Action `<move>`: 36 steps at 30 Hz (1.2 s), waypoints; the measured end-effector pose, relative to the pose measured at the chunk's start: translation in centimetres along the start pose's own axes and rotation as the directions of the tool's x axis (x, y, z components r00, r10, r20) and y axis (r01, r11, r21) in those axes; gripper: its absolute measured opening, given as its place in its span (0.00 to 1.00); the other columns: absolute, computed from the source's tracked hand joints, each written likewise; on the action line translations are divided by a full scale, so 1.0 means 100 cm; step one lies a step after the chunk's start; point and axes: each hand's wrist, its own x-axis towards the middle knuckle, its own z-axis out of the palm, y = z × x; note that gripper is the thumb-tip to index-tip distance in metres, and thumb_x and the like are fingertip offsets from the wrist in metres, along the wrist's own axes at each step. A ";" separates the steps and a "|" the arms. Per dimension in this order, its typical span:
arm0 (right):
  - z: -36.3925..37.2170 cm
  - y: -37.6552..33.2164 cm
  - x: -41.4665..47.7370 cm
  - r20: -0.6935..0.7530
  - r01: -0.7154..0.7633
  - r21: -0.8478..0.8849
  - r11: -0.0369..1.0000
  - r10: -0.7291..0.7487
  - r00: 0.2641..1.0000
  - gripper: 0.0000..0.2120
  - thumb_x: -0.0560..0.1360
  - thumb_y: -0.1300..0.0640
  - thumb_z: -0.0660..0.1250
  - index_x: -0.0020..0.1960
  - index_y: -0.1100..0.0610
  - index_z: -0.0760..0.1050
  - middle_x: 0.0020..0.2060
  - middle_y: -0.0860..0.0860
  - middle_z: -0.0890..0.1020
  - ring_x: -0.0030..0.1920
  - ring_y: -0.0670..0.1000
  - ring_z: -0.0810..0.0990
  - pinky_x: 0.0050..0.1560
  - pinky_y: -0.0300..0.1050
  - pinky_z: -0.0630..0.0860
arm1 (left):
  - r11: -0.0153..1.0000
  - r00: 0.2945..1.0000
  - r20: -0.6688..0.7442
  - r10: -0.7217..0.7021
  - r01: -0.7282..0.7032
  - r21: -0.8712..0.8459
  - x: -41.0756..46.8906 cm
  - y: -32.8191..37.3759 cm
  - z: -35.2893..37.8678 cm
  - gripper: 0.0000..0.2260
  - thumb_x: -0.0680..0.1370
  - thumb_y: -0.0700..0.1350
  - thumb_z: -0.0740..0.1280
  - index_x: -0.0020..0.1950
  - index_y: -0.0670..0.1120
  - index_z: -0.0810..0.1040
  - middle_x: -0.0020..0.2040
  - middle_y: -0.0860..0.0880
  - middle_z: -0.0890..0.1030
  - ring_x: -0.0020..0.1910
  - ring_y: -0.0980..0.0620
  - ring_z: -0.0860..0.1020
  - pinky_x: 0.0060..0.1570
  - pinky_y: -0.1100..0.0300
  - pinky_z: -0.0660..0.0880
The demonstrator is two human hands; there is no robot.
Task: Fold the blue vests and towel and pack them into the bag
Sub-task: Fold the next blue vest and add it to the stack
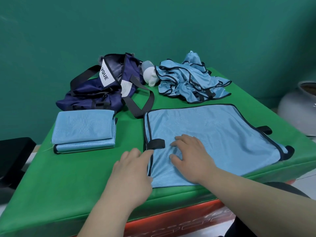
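A light-blue vest (213,134) with black trim lies spread flat on the green table (68,182), folded in half. My right hand (189,156) presses flat on its near left part, fingers spread. My left hand (132,170) touches the vest's left black edge with straight fingers. A folded stack of blue cloth (83,130) sits to the left. Behind it lies the navy bag (102,86), slumped, with black straps and white labels. A crumpled heap of blue vests (189,81) lies at the far right of the table.
A white and grey bottle (150,74) lies between the bag and the heap. A pale round vase (299,108) stands off the table to the right. A black object (13,154) sits at the left. The table's near edge runs close under my forearms.
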 end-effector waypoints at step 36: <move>-0.011 0.008 -0.003 -0.027 -0.103 0.716 0.691 0.174 0.984 0.17 0.76 0.67 0.67 0.56 0.46 0.80 0.62 0.38 0.78 0.68 0.38 0.72 0.74 0.43 0.64 | 0.992 0.985 0.171 0.011 0.011 -0.128 0.024 -0.020 0.010 0.33 0.77 0.60 0.68 0.79 0.62 0.56 0.79 0.64 0.53 0.78 0.59 0.48 0.76 0.52 0.47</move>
